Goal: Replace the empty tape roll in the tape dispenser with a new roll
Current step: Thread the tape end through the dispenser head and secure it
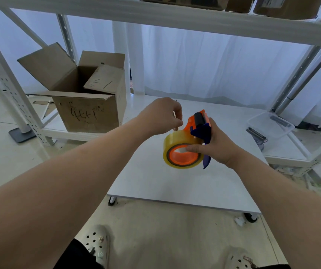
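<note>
tape roll [182,154] yellowish, on orange dispenser [198,121].

A low white counter [175,183] on small wheels stands on the pale floor [155,239]. Its visible top is bare. Behind it, the bottom shelf [89,135] of a white metal rack carries an open cardboard box [89,111] at the left. At the right, another low shelf [285,150] holds a clear plastic tray [272,125].
</note>
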`<action>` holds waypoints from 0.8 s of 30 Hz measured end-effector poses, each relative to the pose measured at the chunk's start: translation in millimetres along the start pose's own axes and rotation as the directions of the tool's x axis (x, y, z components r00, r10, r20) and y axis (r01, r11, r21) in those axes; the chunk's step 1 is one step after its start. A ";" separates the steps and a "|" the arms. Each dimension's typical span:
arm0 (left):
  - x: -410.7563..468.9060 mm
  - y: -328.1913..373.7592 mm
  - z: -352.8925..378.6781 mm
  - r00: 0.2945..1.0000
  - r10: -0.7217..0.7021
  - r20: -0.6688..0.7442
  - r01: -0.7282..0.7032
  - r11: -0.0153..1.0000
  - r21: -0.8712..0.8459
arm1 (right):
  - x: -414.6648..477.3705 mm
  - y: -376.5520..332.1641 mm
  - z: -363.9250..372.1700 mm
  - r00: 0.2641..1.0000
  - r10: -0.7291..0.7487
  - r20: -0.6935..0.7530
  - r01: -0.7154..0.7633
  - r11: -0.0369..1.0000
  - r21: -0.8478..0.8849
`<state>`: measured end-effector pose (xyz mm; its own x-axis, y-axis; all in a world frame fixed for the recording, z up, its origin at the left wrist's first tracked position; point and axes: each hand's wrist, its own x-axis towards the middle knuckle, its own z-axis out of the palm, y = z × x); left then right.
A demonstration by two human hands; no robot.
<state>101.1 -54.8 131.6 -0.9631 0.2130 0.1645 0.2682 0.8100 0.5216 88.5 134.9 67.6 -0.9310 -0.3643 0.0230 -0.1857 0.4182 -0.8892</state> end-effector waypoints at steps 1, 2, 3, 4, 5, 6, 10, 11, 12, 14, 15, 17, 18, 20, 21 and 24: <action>0.8 0.5 -0.2 1.000 0.018 0.005 -0.019 0.999 0.029 | 1.5 1.6 0.1 1.000 0.011 0.015 -0.011 1.000 0.017; 1.2 1.0 0.0 0.999 0.037 0.016 -0.038 0.998 0.054 | 2.7 3.4 0.2 0.999 0.025 0.035 -0.026 0.999 0.034; 1.4 1.2 0.6 0.998 0.055 0.027 -0.057 0.996 0.075 | 4.0 5.3 0.4 0.998 0.039 0.054 -0.042 0.998 0.045; 1.5 1.3 1.0 0.997 0.073 0.036 -0.076 0.993 0.093 | 5.4 7.2 0.4 0.996 0.051 0.070 -0.055 0.997 0.050; 1.7 1.8 1.0 0.995 0.087 0.043 -0.092 0.990 0.109 | 6.8 8.7 0.4 0.995 0.058 0.080 -0.063 0.997 0.052; 1.8 2.2 1.1 0.994 0.096 0.048 -0.101 0.988 0.120 | 7.7 10.0 0.3 0.994 0.064 0.086 -0.068 0.996 0.049; 2.0 4.9 1.4 0.992 0.116 0.056 -0.123 0.983 0.139 | 9.9 11.9 0.9 0.987 0.090 0.132 -0.098 0.994 0.057; 2.2 5.9 1.2 0.991 0.121 0.051 -0.127 0.982 0.140 | 10.3 11.7 1.3 0.984 0.096 0.149 -0.107 0.992 0.068; 2.8 6.7 0.7 0.991 0.125 0.044 -0.130 0.982 0.138 | 10.8 11.5 1.8 0.982 0.098 0.164 -0.111 0.991 0.077; 4.1 8.3 -0.9 0.990 0.135 0.036 -0.138 0.981 0.133 | 11.9 10.4 1.7 0.978 0.101 0.184 -0.117 0.990 0.080; 4.5 9.0 -1.6 0.989 0.142 0.036 -0.146 0.980 0.134 | 12.2 9.2 1.7 0.976 0.104 0.192 -0.121 0.990 0.078; 5.0 9.2 -1.4 0.987 0.156 0.049 -0.161 0.977 0.138 | 12.4 7.6 1.3 0.970 0.111 0.218 -0.129 0.989 0.070; 5.3 9.0 -0.6 0.985 0.160 0.059 -0.167 0.975 0.145 | 12.3 7.7 1.0 0.966 0.112 0.233 -0.130 0.989 0.064; 5.5 8.2 1.1 0.984 0.162 0.079 -0.172 0.972 0.158 | 11.5 8.5 1.0 0.959 0.121 0.257 -0.136 0.990 0.042; 6.1 7.5 1.1 0.984 0.162 0.079 -0.173 0.972 0.158 | 11.0 8.5 1.6 0.956 0.128 0.266 -0.139 0.990 0.022; 8.0 5.6 -0.3 0.984 0.161 0.071 -0.170 0.976 0.139 | 8.2 8.6 6.3 0.951 0.137 0.278 -0.129 0.990 -0.049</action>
<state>94.9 -48.7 136.1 -0.9063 0.3794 0.1863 0.4223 0.8300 0.3643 81.3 130.2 57.3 -0.8232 -0.5202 -0.2274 -0.0794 0.5022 -0.8611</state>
